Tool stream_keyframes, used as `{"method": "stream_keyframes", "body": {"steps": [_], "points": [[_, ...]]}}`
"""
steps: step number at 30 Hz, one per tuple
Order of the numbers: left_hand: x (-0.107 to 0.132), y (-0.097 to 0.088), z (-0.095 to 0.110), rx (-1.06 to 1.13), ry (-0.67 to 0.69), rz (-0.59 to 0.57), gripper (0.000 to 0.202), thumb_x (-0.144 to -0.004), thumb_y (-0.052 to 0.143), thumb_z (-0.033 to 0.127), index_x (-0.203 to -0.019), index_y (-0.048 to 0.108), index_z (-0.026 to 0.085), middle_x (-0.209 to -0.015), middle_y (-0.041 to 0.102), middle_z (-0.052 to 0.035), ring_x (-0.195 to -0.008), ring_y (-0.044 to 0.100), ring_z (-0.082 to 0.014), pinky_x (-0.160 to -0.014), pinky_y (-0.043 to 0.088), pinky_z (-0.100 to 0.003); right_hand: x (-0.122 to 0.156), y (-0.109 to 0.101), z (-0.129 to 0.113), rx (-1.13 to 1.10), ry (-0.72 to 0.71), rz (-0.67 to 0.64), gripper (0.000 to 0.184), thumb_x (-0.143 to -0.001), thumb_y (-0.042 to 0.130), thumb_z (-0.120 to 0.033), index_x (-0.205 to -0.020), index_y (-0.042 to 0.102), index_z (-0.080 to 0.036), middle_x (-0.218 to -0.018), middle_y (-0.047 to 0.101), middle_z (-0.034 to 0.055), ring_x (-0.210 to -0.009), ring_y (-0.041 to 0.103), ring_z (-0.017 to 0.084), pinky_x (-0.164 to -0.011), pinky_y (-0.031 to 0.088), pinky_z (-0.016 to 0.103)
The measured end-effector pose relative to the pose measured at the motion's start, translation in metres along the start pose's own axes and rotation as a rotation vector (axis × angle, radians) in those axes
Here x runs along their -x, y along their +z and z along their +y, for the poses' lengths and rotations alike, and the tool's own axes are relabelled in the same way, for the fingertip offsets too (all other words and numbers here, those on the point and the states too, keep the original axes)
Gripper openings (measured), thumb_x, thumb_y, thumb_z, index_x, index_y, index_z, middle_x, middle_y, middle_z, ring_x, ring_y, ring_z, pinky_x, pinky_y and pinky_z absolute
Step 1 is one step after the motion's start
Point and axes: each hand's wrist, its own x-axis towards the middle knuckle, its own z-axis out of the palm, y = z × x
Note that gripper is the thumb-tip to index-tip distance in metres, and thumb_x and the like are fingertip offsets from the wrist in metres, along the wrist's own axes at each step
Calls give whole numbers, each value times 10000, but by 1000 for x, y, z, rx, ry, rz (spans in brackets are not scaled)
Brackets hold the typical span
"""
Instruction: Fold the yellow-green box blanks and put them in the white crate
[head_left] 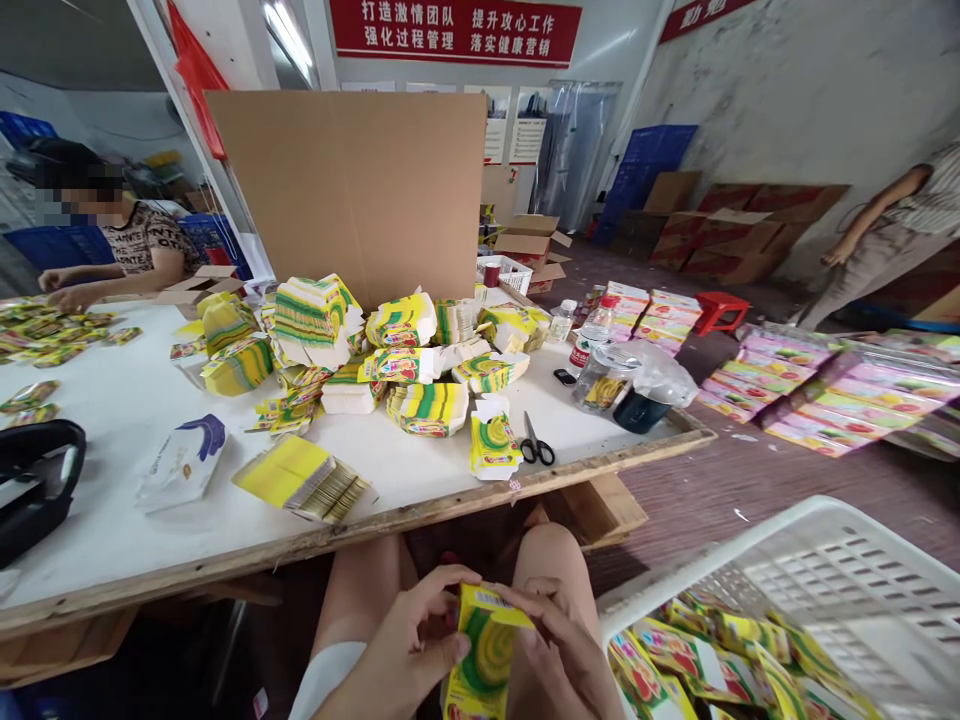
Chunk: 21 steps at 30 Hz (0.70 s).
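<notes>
Over my lap, at the bottom of the head view, a small yellow box (486, 655) with a green swirl stands between my hands. My left hand (412, 645) grips its left side, thumb on the front face. At the top right corner, the fingers of my right hand (562, 640) pinch the box near a yellow flap that sticks out. Beside my right hand sits a white plastic basket (847, 540), holding many yellow packets (675, 660). Flat yellow cartons (427, 408) lie heaped on the table ahead, and another stack of folded cartons (300, 475) is nearer the edge.
Black scissors (537, 450) lie near the wooden edge of the white table (420, 465). Jars and a bottle (592, 340) stand at its right end. A tall cardboard sheet (352, 190) rises behind the cartons. A co-worker (142, 240) sits left; another person (900, 220) stands right, near stacked pink boxes (862, 390).
</notes>
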Motion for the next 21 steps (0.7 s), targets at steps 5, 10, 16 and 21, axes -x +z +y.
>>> {"method": "stream_keyframes", "body": {"steps": [5, 10, 16, 21], "points": [[1, -3, 11, -171, 20, 76, 411, -899, 655, 371, -1298, 622, 276, -1276, 695, -99, -1097, 673, -274, -901, 553, -326, -7, 8, 5, -172, 121, -110, 422, -813, 737, -497, -1170, 750, -272, -1196, 745, 123, -1151, 671, 328, -993, 538, 441], [4, -5, 7, -199, 15, 73, 407, -940, 596, 338, -1346, 587, 300, -1370, 638, -89, -1196, 632, -268, -992, 526, -336, -8, 21, 24, -202, 159, -89, 423, -798, 756, -472, -1162, 716, -259, -1119, 763, 122, -941, 736, 292, -834, 604, 405], [10, -7, 0, -166, 16, 28, 462, -948, 583, 344, -1402, 535, 277, -1366, 637, -113, -1172, 647, -287, -986, 526, -360, -8, 18, 28, -83, 123, -65, 434, -792, 762, -412, -1176, 687, -225, -981, 782, 112, -817, 743, 279, -741, 609, 376], [12, -6, 1, -120, 11, 12, 452, -968, 549, 343, -1415, 502, 301, -1425, 591, -103, -1264, 581, -287, -1057, 466, -383, -7, 28, 25, 75, 102, 74, 355, -762, 753, -299, -1109, 715, -239, -1027, 779, 86, -770, 746, 256, -678, 598, 328]]}}
